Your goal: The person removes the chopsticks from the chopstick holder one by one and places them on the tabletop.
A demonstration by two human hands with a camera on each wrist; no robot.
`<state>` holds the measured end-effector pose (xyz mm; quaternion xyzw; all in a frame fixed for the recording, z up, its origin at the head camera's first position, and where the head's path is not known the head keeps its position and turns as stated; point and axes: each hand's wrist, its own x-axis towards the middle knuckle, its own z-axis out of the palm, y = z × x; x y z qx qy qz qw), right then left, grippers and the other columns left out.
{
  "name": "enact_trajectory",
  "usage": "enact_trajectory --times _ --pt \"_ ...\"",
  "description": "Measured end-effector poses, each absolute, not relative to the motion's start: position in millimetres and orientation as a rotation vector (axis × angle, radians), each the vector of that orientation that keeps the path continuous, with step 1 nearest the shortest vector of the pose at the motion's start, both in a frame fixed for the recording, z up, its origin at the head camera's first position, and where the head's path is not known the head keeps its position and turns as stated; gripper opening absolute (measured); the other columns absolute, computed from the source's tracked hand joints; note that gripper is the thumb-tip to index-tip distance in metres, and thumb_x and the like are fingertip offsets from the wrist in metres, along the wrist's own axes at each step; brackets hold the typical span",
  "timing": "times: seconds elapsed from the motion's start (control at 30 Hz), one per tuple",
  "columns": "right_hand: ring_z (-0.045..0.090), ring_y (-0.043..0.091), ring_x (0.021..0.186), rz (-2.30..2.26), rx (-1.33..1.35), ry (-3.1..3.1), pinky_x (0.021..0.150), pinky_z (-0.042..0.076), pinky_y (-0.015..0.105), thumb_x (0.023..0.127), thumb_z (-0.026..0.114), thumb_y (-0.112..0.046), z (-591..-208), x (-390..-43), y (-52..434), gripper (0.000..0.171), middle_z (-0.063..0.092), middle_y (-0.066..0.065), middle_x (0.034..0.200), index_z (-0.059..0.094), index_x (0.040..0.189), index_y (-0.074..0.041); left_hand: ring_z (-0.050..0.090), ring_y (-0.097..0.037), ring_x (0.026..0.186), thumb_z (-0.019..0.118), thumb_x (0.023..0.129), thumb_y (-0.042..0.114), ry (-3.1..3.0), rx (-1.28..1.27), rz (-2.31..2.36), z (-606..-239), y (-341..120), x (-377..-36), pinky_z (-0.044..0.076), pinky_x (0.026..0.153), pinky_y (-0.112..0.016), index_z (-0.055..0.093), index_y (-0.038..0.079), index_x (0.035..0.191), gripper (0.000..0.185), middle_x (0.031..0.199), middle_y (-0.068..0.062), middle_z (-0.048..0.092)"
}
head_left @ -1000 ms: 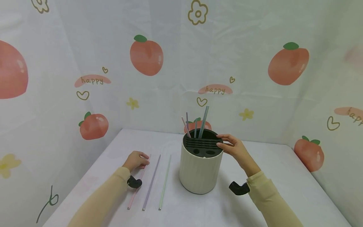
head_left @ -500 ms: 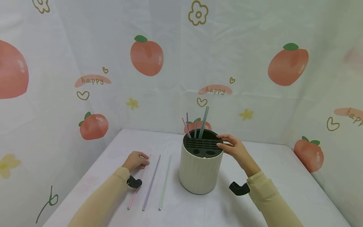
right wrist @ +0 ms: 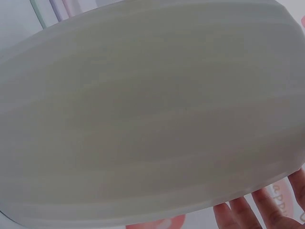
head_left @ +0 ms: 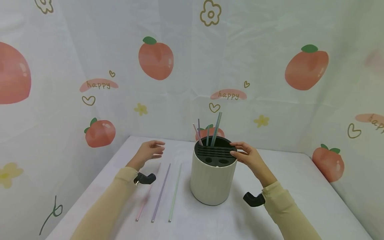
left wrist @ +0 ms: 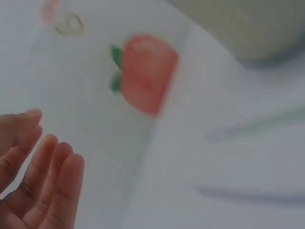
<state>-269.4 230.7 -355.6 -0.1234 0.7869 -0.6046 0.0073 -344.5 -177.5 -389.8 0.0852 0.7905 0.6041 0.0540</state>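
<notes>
My left hand [head_left: 148, 151] hovers over the far end of a thin pink stick [head_left: 149, 190], with nothing between its loosely bent fingers. In the left wrist view, my left hand's fingers [left wrist: 70, 181] are likewise free of any object. To the right of the pink stick lie a purple stick [head_left: 161, 193] and a pale green stick [head_left: 175, 193], roughly parallel. My right hand [head_left: 249, 156] touches the right rim of a cream round holder [head_left: 212, 183] with extended fingers. Several coloured sticks [head_left: 215, 130] stand in the back compartment of its black slotted top [head_left: 214, 156].
The white table [head_left: 270, 186] meets a white cloth backdrop [head_left: 186, 66] printed with peaches and hearts. Black wrist-camera mounts [head_left: 145, 179] jut inward from both sleeves. The upright sticks rise well above the holder's rim.
My left hand has lifted off the pink stick and moved up and away, its fingers spreading. That stick stays on the table. My right hand and the holder have not moved.
</notes>
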Motion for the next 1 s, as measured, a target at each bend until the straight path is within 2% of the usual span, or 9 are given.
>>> enact_trajectory --times 0.13,0.23,0.33,0.47,0.7,0.8,0.87,1.0 --pt "0.042 0.039 0.133 -1.891 -0.384 2.463 0.11 0.038 0.053 0.095 0.062 -0.021 -355.0 -269.0 231.0 0.049 0.044 0.021 0.139 0.047 0.138 -0.001 0.064 -0.017 0.094 0.065 0.094 0.017 2.317 0.436 2.006 -352.7 -154.3 -340.5 0.057 0.088 -0.031 0.057 0.001 0.127 0.038 0.107 -0.007 0.062" --pt "0.043 0.038 0.132 -1.898 -0.386 2.456 0.109 0.04 0.051 0.095 0.062 -0.02 -354.8 -268.8 230.5 0.049 0.044 0.021 0.138 0.047 0.138 0.0 0.064 -0.013 0.092 0.067 0.093 0.016 2.228 0.562 2.112 -331.4 -134.9 -333.6 0.057 0.087 -0.029 0.061 0.005 0.122 0.032 0.1 0.001 0.062" --pt "0.044 0.036 0.13 -1.9 -0.388 2.454 0.107 0.043 0.045 0.095 0.062 -0.019 -354.7 -268.9 230.1 0.049 0.045 0.021 0.138 0.047 0.137 0.0 0.065 -0.011 0.091 0.066 0.092 0.012 2.156 0.665 2.165 -318.4 -116.3 -328.1 0.058 0.086 -0.029 0.062 0.005 0.118 0.027 0.099 0.002 0.063" --pt "0.047 0.033 0.127 -1.899 -0.389 2.457 0.102 0.048 0.034 0.095 0.062 -0.02 -354.5 -269.3 229.9 0.049 0.045 0.02 0.137 0.047 0.137 0.0 0.065 -0.011 0.091 0.066 0.09 0.005 2.132 0.75 2.173 -309.2 -95.2 -322.0 0.058 0.085 -0.029 0.061 -0.001 0.118 0.029 0.099 0.0 0.063" --pt "0.05 0.03 0.125 -1.896 -0.395 2.46 0.099 0.049 0.028 0.095 0.062 -0.02 -353.8 -269.3 230.1 0.049 0.046 0.02 0.135 0.047 0.137 0.0 0.065 -0.012 0.088 0.066 0.089 0.001 2.126 0.832 2.154 -307.7 -72.7 -316.8 0.058 0.084 -0.03 0.057 -0.008 0.119 0.032 0.098 0.002 0.063" --pt "0.048 0.032 0.126 -1.896 -0.395 2.458 0.102 0.048 0.033 0.095 0.062 -0.02 -353.8 -269.2 230.2 0.049 0.046 0.02 0.136 0.047 0.137 0.0 0.065 -0.013 0.088 0.066 0.089 0.0 2.112 0.847 2.157 -308.7 -66.9 -315.1 0.058 0.085 -0.031 0.06 -0.004 0.111 0.024 0.102 0.001 0.063" --pt "0.047 0.034 0.128 -1.896 -0.392 2.459 0.105 0.046 0.039 0.095 0.062 -0.02 -353.9 -269.1 230.0 0.049 0.045 0.02 0.136 0.047 0.137 0.0 0.065 -0.013 0.088 0.066 0.089 -0.001 2.1 0.85 2.163 -310.7 -64.0 -315.4 0.058 0.086 -0.032 0.06 -0.002 0.106 0.019 0.109 -0.009 0.063" --pt "0.044 0.037 0.131 -1.906 -0.384 2.448 0.109 0.041 0.05 0.095 0.062 -0.02 -354.3 -268.8 229.8 0.049 0.045 0.021 0.136 0.047 0.137 0.0 0.065 -0.01 0.089 0.066 0.089 -0.001 2.081 0.845 2.18 -314.1 -60.6 -315.5 0.057 0.088 -0.032 0.062 0.006 0.098 0.012 0.111 -0.009 0.063"
